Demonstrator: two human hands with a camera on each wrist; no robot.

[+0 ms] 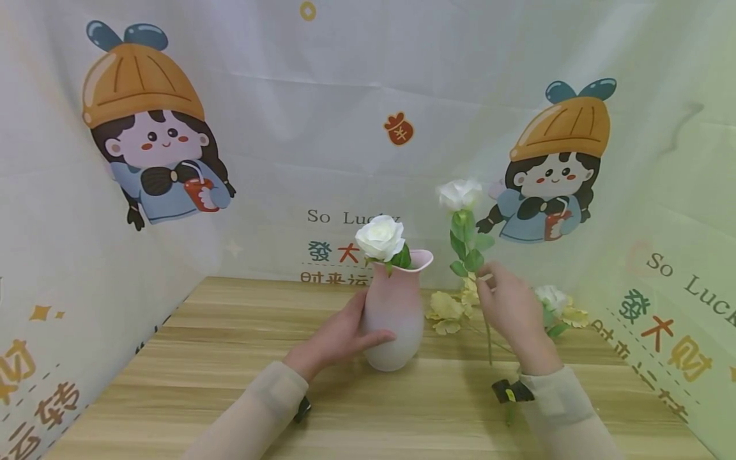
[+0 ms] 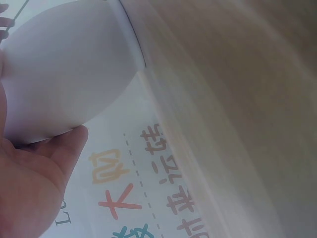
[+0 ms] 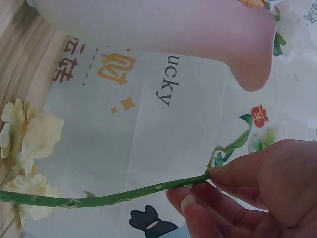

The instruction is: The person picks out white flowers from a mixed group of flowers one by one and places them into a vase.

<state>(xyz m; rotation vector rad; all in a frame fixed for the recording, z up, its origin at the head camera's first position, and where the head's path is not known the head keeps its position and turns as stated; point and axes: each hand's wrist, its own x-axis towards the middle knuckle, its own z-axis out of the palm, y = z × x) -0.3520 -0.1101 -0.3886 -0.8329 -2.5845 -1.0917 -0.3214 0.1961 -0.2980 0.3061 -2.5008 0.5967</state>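
A pink-and-white vase (image 1: 397, 313) stands on the wooden table with one white rose (image 1: 381, 237) leaning out over its rim. My left hand (image 1: 339, 332) grips the vase from its left side, thumb across the front and fingers round the back. To the vase's right, my right hand (image 1: 512, 310) pinches the green stem (image 3: 124, 195) of a second white flower (image 1: 460, 193) between thumb and fingers. This flower is upright, its bloom higher than the vase's mouth and apart from it. The bare stem end hangs below the hand.
Pale yellow flowers (image 1: 447, 312) lie on the table (image 1: 230, 383) behind and beside my right hand. Another white flower (image 1: 551, 299) lies farther right, partly hidden by that hand. A printed cloth (image 1: 299, 140) hangs behind the table and along its sides.
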